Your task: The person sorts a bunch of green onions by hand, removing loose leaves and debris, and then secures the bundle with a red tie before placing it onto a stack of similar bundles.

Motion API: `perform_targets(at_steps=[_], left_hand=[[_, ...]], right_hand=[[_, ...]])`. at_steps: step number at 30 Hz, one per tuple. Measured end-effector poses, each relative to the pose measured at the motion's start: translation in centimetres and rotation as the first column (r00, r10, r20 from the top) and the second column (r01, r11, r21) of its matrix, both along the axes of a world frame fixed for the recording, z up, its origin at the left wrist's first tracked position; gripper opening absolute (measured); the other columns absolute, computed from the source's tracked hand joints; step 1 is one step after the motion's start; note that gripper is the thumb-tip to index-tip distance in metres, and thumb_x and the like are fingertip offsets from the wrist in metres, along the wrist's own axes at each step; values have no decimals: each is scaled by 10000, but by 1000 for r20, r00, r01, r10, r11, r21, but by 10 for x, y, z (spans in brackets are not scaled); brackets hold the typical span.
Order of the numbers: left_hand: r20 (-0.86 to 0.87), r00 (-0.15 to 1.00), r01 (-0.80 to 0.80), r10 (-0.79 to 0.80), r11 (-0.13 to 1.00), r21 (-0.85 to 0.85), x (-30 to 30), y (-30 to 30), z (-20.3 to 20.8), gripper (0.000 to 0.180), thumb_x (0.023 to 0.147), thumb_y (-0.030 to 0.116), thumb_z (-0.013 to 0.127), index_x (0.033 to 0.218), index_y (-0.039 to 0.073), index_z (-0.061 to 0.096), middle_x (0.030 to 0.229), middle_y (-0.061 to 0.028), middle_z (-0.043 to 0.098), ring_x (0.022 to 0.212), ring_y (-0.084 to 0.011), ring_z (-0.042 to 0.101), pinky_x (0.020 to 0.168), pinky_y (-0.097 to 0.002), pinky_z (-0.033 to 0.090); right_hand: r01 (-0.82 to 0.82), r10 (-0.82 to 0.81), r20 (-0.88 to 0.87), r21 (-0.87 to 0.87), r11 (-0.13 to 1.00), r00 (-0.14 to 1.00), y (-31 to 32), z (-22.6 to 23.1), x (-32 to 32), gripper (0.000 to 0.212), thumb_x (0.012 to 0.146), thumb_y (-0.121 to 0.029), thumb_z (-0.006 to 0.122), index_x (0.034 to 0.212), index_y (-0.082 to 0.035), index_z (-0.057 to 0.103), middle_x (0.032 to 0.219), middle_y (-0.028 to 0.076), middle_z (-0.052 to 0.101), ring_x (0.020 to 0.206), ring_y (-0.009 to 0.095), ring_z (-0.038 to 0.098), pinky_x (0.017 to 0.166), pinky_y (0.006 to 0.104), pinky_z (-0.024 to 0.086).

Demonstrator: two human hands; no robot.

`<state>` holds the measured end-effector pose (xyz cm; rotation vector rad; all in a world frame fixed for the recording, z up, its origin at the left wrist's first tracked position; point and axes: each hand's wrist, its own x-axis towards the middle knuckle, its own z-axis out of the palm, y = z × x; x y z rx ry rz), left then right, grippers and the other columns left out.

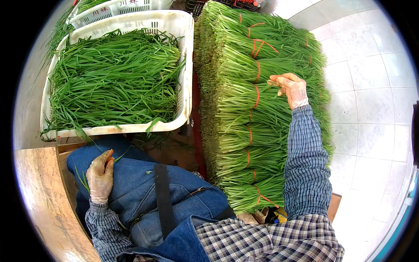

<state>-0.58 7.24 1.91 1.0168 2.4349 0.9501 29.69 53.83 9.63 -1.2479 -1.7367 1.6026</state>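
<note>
Both hands wear thin, see-through gloves. My left hand [100, 178] is closed over my denim-covered lap, its fingers curled. A few thin green chive blades [82, 178] stick out beside it. My right hand [291, 89] reaches over a tall stack of bundled garlic chives [238, 105], just above the leaves. Its thumb and fingers pinch together; what lies between them is too small to make out. Orange-red bands [256, 96] circle the bundles, pale stem ends facing left. At left, a white plastic crate [188, 74] holds loose green chives [115, 81].
Another white crate [118, 8] stands behind the first one. A wooden board [43, 187] lies at my left side. White floor tiles [366, 105] stretch along the right. Loose leaves lie on the floor below the crate. A dark crate [222, 5] is at the back.
</note>
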Motion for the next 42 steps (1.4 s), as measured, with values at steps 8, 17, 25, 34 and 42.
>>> perform_targets(at_steps=[8, 17, 25, 34, 42], left_hand=[[-34, 999, 11, -11, 1000, -5, 1, 2, 3, 235, 800, 23, 621, 1035, 7, 634, 972, -145, 645, 848, -232, 638, 745, -303, 514], [-41, 998, 44, -44, 999, 12, -2, 0, 0, 259, 795, -3, 613, 1054, 6, 621, 996, -138, 637, 850, -219, 633, 744, -291, 514], [596, 793, -195, -127, 874, 445, 47, 40, 76, 715, 768, 95, 683, 1376, 19, 316, 1361, -136, 400, 888, -143, 595, 720, -257, 522], [773, 612, -298, -165, 858, 419, 44, -87, 130, 732, 771, 318, 676, 1294, -92, 370, 1217, -198, 501, 1021, -223, 549, 863, -288, 435], [622, 354, -935, 699, 287, 210, 158, -260, 177, 64, 769, -6, 572, 759, 16, 513, 617, -102, 534, 493, -175, 489, 424, -260, 432]], right_hand=[[-4, 2, -67, -18, 1000, 998, 12, 25, -7, 100, 824, -60, 588, 891, 13, 576, 894, 173, 659, 721, 199, 656, 447, 215, 420], [55, -31, -184, 127, 990, 983, -3, 63, 5, 147, 857, -129, 575, 928, 0, 578, 926, 175, 656, 763, 213, 652, 513, 255, 441], [-522, 616, -86, 449, 725, 783, -163, 48, -110, 53, 774, -86, 665, 811, -49, 675, 913, 90, 671, 813, 166, 625, 688, 290, 517], [-461, 814, -469, 672, 580, 342, -356, 27, -210, 151, 670, -190, 664, 700, -66, 583, 930, 70, 556, 857, 285, 498, 688, 393, 417], [-684, 869, -421, 556, 473, 259, -378, -1, -212, 151, 760, -173, 643, 852, -56, 620, 905, 93, 585, 868, 268, 566, 724, 368, 475]])
